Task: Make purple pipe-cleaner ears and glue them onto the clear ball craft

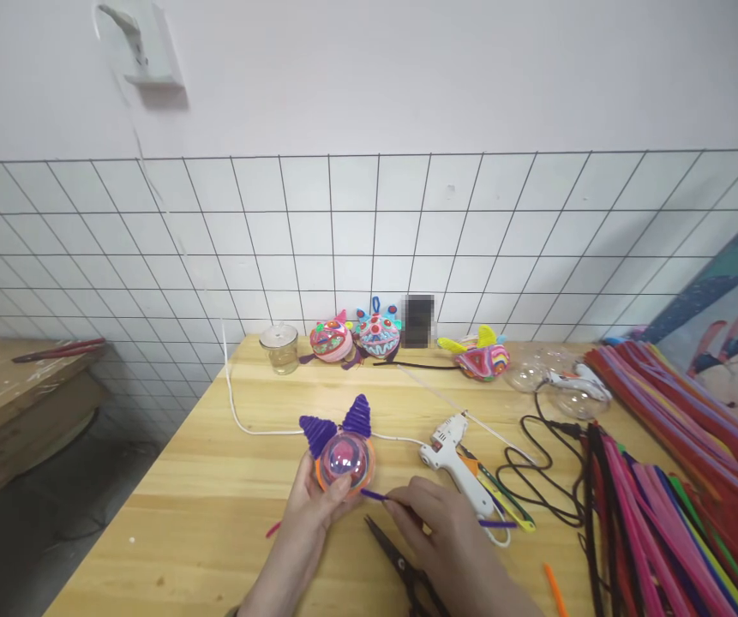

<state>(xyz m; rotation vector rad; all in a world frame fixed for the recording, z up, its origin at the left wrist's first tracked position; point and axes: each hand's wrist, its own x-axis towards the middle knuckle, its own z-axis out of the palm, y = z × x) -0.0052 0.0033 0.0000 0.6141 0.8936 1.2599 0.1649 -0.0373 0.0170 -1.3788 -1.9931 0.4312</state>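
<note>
My left hand point(317, 501) is closed around a clear plastic ball ornament point(345, 458) wrapped in orange and pink, with two purple ridged ears point(338, 422) on top. Between the thumb and fingers of my right hand point(429, 518) is a purple pipe cleaner point(375, 494); its tip reaches the lower right edge of the ball. Black scissors point(400, 561) lie on the table just below my right hand. A white glue gun point(455, 458) rests to the right of the ball, beyond that hand.
Finished pipe-cleaner ornaments point(376, 334) and a lidded glass cup point(280, 347) stand along the wall. Bundles of coloured pipe cleaners point(677, 514) cover the table's right side. A black cable point(526, 446) loops beside the glue gun; clear plastic balls point(578, 398) lie at the back right.
</note>
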